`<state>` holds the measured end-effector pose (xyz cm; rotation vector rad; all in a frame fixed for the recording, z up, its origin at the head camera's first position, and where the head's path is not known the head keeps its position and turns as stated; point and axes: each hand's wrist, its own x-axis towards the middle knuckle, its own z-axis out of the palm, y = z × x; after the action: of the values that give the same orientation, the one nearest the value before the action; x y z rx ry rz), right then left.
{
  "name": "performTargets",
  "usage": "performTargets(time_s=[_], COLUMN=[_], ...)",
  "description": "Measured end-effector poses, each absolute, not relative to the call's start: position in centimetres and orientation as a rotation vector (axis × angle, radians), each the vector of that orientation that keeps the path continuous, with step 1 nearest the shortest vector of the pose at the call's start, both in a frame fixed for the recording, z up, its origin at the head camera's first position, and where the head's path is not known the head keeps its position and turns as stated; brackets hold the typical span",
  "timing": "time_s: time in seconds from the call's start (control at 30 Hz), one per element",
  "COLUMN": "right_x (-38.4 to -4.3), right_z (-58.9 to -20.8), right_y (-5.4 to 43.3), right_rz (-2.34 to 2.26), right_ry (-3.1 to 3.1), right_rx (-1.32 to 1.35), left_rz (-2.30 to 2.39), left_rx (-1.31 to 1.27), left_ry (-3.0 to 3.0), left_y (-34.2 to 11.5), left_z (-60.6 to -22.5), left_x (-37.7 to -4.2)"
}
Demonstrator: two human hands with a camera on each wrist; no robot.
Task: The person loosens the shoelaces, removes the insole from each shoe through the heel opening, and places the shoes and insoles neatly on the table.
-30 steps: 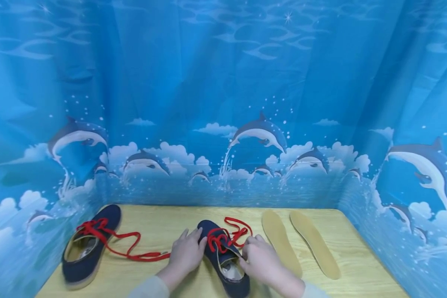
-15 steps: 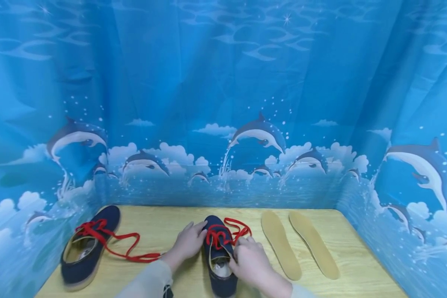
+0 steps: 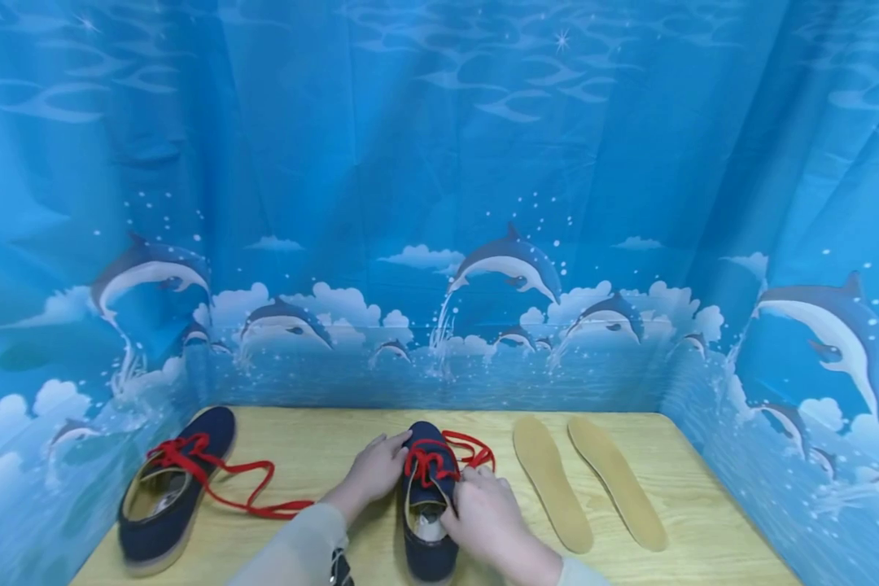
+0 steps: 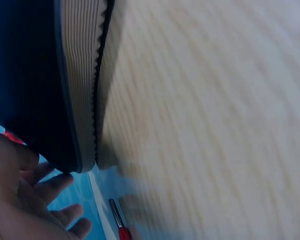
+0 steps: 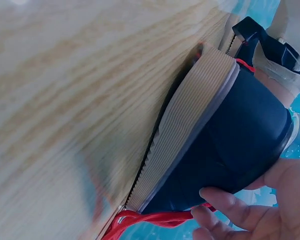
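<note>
A navy shoe [image 3: 430, 541] with red laces [image 3: 426, 465] stands on the wooden table, toe pointing away. My left hand [image 3: 378, 470] lies along its left side near the toe. In the left wrist view, loosely spread fingers [image 4: 52, 187] touch the toe end. With my right hand [image 3: 483, 509] I grip the right edge of the shoe's opening. The right wrist view has the thumb partly hidden behind the shoe's upper [image 5: 230, 145] and the fingers on its outer side. White material shows inside the opening. Loose lace loops lie right of the toe.
Another navy shoe [image 3: 154, 529] stands at the left, its red lace [image 3: 256, 488] trailing right across the table [image 3: 300, 427]. Two tan insoles [image 3: 553, 484] lie side by side at the right. A blue dolphin-print curtain [image 3: 439, 203] encloses the back and sides.
The middle shoe has turned from slanting to nearly straight, its heel swinging left. Both hands moved along with it, the right hand shifting left. The other shoe and insoles stayed put.
</note>
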<state>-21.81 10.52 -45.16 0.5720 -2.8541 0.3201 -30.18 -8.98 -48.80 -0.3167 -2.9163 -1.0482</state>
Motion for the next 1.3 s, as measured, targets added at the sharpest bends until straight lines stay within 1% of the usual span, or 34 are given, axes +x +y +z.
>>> performTargets(time_s=[0.3, 0.5, 0.83, 1.1, 1.3], right_x=[-21.8, -21.7, -21.3, -21.2, -21.2], right_z=[-44.0, -42.8, -40.3, -38.8, -37.9], right_y=[11.6, 12.9, 14.6, 15.8, 16.5], right_rz=[0.385, 0.534, 0.578, 0.617, 0.668], right_ry=[-2.935, -2.977, -2.931, -2.978, -3.008], right_rx=[0.590, 0.671, 0.780, 0.764, 0.774], left_rz=[-0.941, -0.914, -0.837, -0.733, -0.661], left_rx=[-0.252, -0.263, -0.246, -0.271, -0.272], left_ry=[-2.830, -2.768, -2.727, -2.758, -2.817], left_y=[-8.5, -8.5, -8.1, -6.6, -5.3], left_z=[-48.0, -47.1, -45.3, -44.3, -44.0], left_x=[-28.1, -26.4, -24.1, -22.7, -22.4])
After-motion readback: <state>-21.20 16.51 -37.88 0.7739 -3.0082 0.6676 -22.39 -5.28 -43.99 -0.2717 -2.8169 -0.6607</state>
